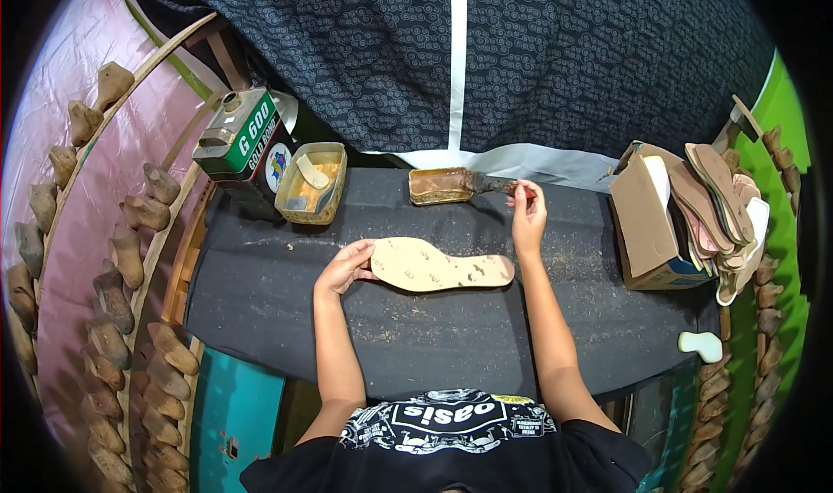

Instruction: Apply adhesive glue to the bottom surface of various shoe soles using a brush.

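Note:
A cream shoe insole (416, 263) with dark smudges is held over the table's middle, its wide end at the left. My left hand (345, 268) pinches that wide end between thumb and fingers. Farther back lies a small rectangular tub (438, 186) coated in brown glue-like stuff. My right hand (528, 217) is closed on the handle of a dark, crusted brush (493, 185), which reaches left to the tub's right end. Whether the bristles sit in the brown stuff cannot be made out.
A black cloth covers the table (416, 337). At the back left stand a green and black can (247, 146) and an open plastic container (299, 215). At the right, a cardboard box (646, 224) holds several insoles (716, 189). Wooden shoe lasts (126, 254) line racks on both sides.

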### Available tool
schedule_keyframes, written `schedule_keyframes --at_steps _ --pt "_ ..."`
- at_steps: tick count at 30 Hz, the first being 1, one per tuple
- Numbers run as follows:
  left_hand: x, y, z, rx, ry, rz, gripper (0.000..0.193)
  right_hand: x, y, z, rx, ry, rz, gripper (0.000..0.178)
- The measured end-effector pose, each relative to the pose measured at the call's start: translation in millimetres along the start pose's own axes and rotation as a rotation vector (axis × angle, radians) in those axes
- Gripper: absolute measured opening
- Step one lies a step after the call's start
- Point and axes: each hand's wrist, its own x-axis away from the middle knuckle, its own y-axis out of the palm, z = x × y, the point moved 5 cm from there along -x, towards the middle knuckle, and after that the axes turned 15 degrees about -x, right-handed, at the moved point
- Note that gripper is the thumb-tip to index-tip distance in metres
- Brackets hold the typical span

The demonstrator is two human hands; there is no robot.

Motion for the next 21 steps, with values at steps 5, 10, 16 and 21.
schedule_keyframes --at_steps 5,10,16,21 --pt "-3.3 4.1 -2.6 0.028 -0.012 -0.046 0.029 15.9 -29.4 11.1 -0.440 0.253 0.388 0.021" --pt "-5.0 9.1 -1.8 0.019 -0.038 -0.049 0.029 34.5 -38.5 -7.4 -0.561 0.365 0.489 0.019" --pt "-15.9 16.1 -1.7 0.007 -0.068 -0.066 0.026 76.1 -23.7 -13.7 -0.660 0.471 0.403 0.019" --pt "-19.8 17.0 -6.2 0.077 -0.064 -0.089 0.022 87.5 9.6 -31.3 -0.562 0.494 0.285 0.019"
